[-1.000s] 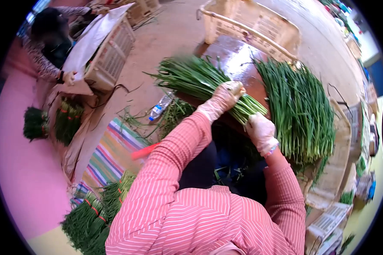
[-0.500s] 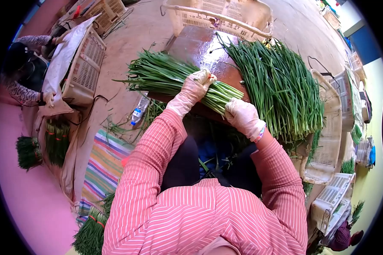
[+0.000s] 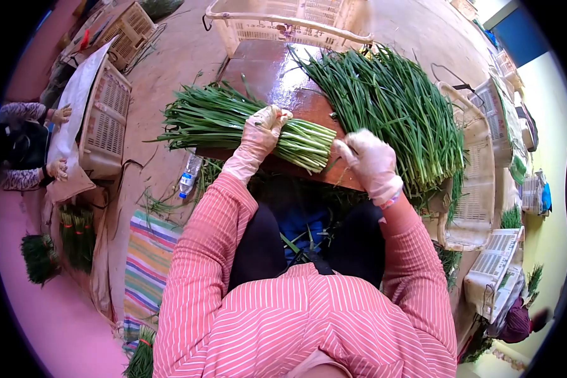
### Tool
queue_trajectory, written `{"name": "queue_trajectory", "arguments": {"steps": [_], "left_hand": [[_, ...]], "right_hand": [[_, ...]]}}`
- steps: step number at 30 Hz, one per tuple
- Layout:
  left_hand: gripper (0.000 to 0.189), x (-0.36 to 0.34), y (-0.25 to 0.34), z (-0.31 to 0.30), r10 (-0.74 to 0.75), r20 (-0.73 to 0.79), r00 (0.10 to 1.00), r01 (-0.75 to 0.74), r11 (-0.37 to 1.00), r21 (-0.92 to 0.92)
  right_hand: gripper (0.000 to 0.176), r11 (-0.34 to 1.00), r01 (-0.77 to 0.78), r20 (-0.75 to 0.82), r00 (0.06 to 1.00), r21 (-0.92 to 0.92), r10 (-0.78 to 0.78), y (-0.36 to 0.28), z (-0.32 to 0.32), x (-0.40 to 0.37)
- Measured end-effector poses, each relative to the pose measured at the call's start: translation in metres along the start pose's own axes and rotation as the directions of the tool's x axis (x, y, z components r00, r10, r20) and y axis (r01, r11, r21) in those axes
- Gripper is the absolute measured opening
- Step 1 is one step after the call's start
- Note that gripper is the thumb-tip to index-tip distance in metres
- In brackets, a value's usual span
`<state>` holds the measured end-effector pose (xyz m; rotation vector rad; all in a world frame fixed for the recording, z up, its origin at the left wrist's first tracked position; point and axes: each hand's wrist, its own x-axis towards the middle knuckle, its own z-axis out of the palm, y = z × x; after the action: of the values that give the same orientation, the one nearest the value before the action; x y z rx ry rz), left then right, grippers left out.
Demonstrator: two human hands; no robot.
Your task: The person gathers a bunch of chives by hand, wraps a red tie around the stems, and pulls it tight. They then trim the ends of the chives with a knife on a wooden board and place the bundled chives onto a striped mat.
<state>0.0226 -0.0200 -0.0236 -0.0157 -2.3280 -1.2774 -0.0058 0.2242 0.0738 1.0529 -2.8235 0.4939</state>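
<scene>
My left hand, in a pale translucent glove, is wrapped round a bunch of garlic chives near its stem end. A bit of red band shows by its fingers. The leaves point left, and the pale cut ends face right. My right hand, gloved too, is just off those ends with its fingers curled; whatever they pinch, if anything, cannot be made out. Under the bunch is a wet reddish-brown board. A large loose pile of garlic chives lies on its right side.
Plastic crates stand beyond the board and at right. A water bottle and striped mat are at left. Another person works by a cloth-covered crate. Tied bundles lie below it.
My right hand has moved off the stem ends, leaving a gap. My left hand still grips the bunch. The view has shifted, and the other person's hands have moved on the crate cloth.
</scene>
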Motion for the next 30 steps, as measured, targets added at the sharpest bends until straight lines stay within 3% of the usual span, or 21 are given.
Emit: {"name": "queue_trajectory", "arguments": {"steps": [4,5,6,9,10,11,13,18,20,23,26,30], "left_hand": [[0.008,-0.002,0.008,-0.001,0.046,-0.053,0.998,-0.048,0.998,-0.035],[0.008,-0.002,0.009,-0.001,0.027,-0.048,0.998,-0.029,0.999,-0.045],[0.008,-0.001,0.008,-0.002,0.005,-0.046,0.999,-0.007,0.999,-0.054],[0.005,-0.003,0.007,-0.003,0.024,-0.035,0.999,-0.026,0.999,-0.04],[0.005,-0.003,0.01,-0.003,0.048,-0.036,0.998,-0.049,0.998,-0.038],[0.01,-0.004,0.011,-0.006,-0.012,0.024,1.0,0.014,0.997,-0.08],[0.011,-0.004,0.007,-0.005,0.003,0.018,1.0,-0.002,0.997,-0.082],[0.011,-0.006,0.008,-0.005,-0.006,0.012,1.0,0.007,0.996,-0.089],[0.012,-0.006,0.007,-0.004,0.01,0.013,1.0,-0.008,0.996,-0.092],[0.012,-0.008,0.001,-0.003,0.017,0.012,1.0,-0.016,0.997,-0.071],[0.013,-0.008,-0.002,-0.003,0.131,0.007,0.991,-0.131,0.99,0.054],[0.013,-0.008,0.004,-0.005,0.115,0.022,0.993,-0.116,0.988,0.106]], "right_hand": [[0.05,0.948,0.302,-0.285,0.904,-0.104,-0.32,-0.016,0.03,0.04],[0.039,0.95,0.307,-0.294,0.904,-0.065,-0.312,-0.017,0.037,0.04],[0.039,0.949,0.309,-0.297,0.902,-0.066,-0.315,-0.016,0.036,0.041],[0.016,0.983,0.165,-0.243,0.96,0.082,-0.141,-0.013,0.032,0.032],[0.016,0.984,0.158,-0.242,0.961,0.081,-0.134,-0.01,0.032,0.028],[0.015,0.988,0.131,-0.31,0.946,0.085,-0.099,-0.004,0.033,0.022],[0.012,0.988,0.097,-0.409,0.911,0.116,-0.041,0.002,0.029,0.011],[0.012,0.976,-0.109,-0.262,0.952,0.191,0.157,-0.002,0.035,-0.019],[0.011,0.984,0.01,-0.395,0.917,0.18,0.063,-0.004,0.038,-0.018],[0.008,0.985,0.116,-0.432,0.901,0.13,-0.049,-0.019,0.03,-0.004],[0.012,0.982,0.185,-0.233,0.957,0.029,-0.174,-0.027,0.038,0.013],[0.015,0.949,0.231,-0.085,0.964,-0.213,-0.253,-0.024,0.051,0.022]]}}
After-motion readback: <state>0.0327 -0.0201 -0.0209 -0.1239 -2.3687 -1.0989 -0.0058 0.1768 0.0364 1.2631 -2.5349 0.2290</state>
